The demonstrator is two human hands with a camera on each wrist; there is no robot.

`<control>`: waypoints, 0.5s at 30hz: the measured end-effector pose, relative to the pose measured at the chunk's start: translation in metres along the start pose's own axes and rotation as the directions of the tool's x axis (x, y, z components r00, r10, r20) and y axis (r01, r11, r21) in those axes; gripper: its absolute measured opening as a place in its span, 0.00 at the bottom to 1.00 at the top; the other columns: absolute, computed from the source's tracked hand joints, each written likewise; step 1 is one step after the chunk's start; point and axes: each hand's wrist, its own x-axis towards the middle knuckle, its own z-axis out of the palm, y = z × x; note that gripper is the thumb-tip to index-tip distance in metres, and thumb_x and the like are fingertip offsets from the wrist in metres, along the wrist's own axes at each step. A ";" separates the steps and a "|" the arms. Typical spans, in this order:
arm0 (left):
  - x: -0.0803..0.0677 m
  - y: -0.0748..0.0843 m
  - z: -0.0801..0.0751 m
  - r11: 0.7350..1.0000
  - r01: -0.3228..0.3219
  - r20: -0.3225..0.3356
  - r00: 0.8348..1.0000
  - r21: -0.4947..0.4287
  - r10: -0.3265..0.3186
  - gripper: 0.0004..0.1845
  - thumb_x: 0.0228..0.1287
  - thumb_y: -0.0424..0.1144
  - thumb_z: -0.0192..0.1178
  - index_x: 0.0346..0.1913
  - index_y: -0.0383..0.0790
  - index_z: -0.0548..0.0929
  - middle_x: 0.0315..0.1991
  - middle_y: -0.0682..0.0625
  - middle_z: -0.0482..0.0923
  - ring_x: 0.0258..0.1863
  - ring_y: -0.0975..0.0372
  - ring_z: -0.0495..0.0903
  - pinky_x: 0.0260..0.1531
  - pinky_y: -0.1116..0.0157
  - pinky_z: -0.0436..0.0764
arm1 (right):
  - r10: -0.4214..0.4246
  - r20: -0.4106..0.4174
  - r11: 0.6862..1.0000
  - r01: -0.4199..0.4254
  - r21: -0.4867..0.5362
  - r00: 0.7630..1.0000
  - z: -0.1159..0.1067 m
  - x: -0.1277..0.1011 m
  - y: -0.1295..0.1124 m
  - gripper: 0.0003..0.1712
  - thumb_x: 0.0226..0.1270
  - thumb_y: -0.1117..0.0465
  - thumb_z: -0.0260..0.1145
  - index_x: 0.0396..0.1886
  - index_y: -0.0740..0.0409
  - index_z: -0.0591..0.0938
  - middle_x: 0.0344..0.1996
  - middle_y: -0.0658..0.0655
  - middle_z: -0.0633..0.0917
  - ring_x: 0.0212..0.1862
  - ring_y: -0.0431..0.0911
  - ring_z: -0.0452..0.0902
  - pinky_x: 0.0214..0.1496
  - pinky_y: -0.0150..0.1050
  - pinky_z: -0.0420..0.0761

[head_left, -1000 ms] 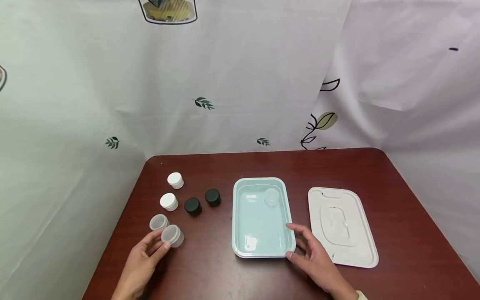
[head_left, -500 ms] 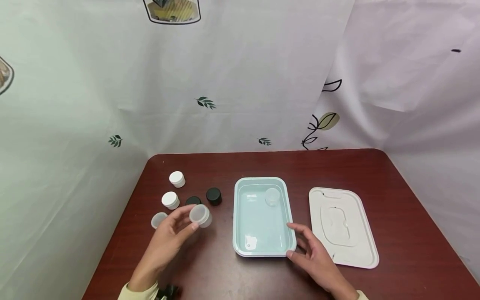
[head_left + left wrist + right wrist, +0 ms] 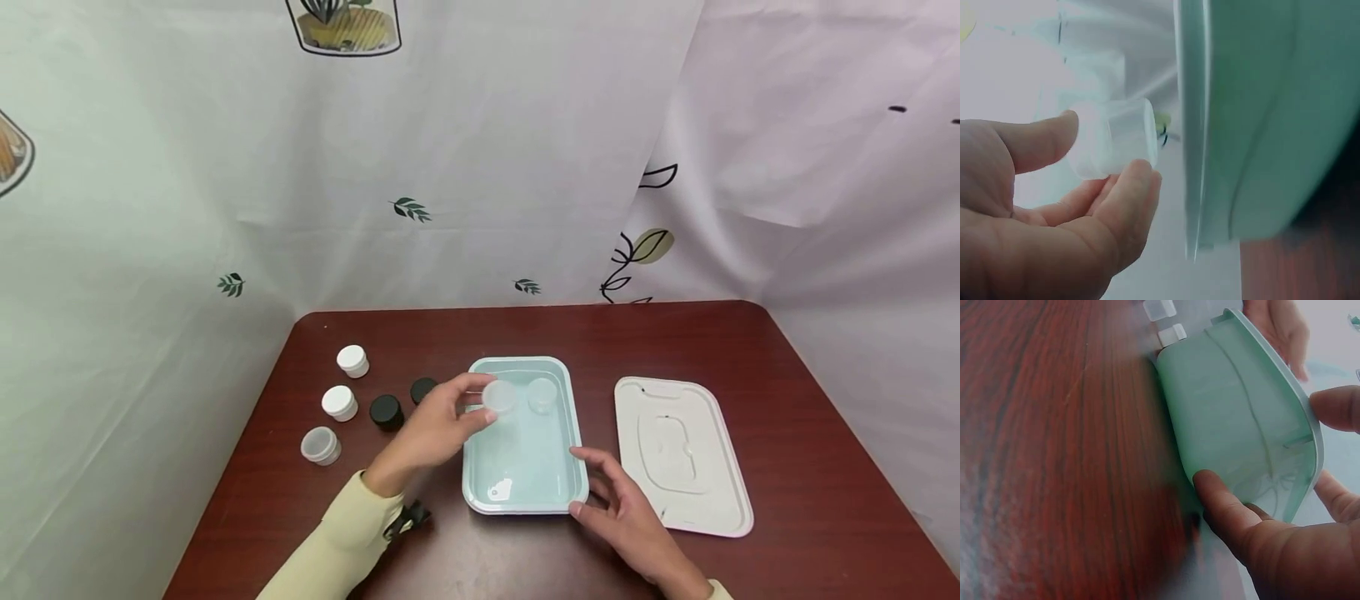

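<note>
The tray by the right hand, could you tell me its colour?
Pale mint green tray; head view shows it best.

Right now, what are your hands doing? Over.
Left hand pinches a clear jar over the green tray. Right hand steadies the tray's near corner. Another clear jar already sits inside.

I note a dark red-brown wood-grain desk [image 3: 525,333]. Tray [image 3: 480,492]: pale mint green. Lid [image 3: 720,492] toward the right edge: white. Jars near the left edge: two white-capped [image 3: 352,361], two black-capped [image 3: 386,412], one translucent [image 3: 320,445]. Held jar [image 3: 498,396]: translucent. Sleeve [image 3: 337,550]: pale yellow.
</note>
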 end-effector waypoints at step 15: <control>0.030 -0.001 0.051 0.993 0.012 0.106 0.994 0.119 -0.025 0.22 0.72 0.36 0.68 0.66 0.40 0.78 0.63 0.43 0.81 0.63 0.49 0.84 0.61 0.50 0.84 | -0.026 0.012 0.999 0.026 0.019 1.000 0.000 0.001 0.002 0.37 0.70 0.74 0.67 0.76 0.71 0.64 0.69 0.78 0.68 0.65 0.51 0.82 0.55 0.39 0.88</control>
